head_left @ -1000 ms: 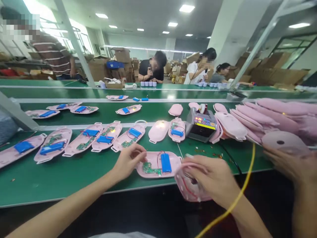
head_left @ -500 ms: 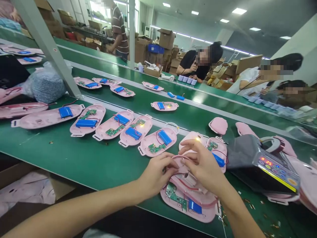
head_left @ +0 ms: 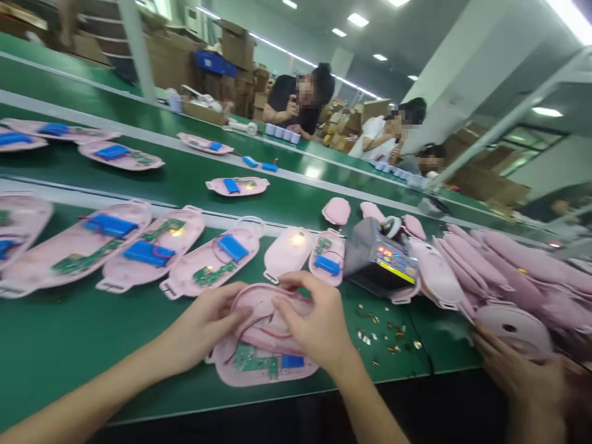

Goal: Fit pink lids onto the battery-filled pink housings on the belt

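My left hand (head_left: 208, 324) grips the left rim of a pink plastic shell (head_left: 266, 336), thumb on the inside. On the same shell's right side, my right hand (head_left: 317, 317) is closed with its thumb pressing inside. Thin red and dark wires run across the shell. Just below it lies a second pink shell half (head_left: 245, 376), holding a green circuit board (head_left: 256, 361) and a blue battery (head_left: 292, 361). The upper shell partly covers these parts, and some of my fingers are hidden behind it.
Open pink shells (head_left: 217, 259) with boards and batteries line the green bench (head_left: 115, 345). A grey device with a lit display (head_left: 383, 259) stands to the right, near small metal pieces (head_left: 393, 333). Another person's hand (head_left: 518, 370) touches a pink shell (head_left: 513, 330) at far right.
The view has swung to the right, so the bench items appear further left. A pile of pink shells and another person's hand have come into view. Both my hands still hold the shell.
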{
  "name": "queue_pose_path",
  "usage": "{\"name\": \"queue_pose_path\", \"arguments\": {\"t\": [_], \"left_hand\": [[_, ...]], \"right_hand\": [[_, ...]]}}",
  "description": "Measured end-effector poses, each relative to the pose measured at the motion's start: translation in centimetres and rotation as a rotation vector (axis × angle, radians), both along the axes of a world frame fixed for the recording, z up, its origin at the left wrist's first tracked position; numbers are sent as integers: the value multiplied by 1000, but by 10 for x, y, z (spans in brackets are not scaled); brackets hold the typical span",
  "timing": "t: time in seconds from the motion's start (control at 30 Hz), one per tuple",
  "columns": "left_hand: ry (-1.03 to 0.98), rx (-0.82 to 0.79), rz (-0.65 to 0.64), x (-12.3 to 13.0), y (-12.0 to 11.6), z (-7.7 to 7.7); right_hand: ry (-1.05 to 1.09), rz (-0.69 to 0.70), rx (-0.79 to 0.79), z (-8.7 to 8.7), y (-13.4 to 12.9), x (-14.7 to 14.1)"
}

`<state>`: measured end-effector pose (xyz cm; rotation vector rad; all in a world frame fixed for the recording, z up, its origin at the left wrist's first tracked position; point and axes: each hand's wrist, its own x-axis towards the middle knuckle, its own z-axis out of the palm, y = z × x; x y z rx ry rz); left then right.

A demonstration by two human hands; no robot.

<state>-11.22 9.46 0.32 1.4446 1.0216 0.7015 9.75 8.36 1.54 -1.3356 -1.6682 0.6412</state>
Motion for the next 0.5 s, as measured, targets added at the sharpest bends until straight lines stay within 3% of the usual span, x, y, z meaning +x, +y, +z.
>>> {"name": "queue_pose_path", "arguments": {"t": [0.07, 0.13, 0.17, 0.23, 0.3, 0.4, 0.5], "left_hand": [[59, 48, 13, -5, 3, -3], [93, 64, 43, -9, 3, -6], [107, 57, 47, -11, 3, -6], [137, 44, 38, -11, 1, -7], [153, 40, 55, -11, 1, -7], [127, 22, 79, -7, 2, -7], [54, -4, 113, -4, 2, -8]], "right_hand": [[308, -359, 75, -14, -9, 28], [640, -715, 28, -30, -15, 59], [783, -808, -31, -37, -16, 73], [950, -802, -155, -47, -12, 94], [975, -721, -197, -50, -3, 105], [925, -698, -151, -50, 7, 112], [916, -752, -102, -51, -1, 113]]}}
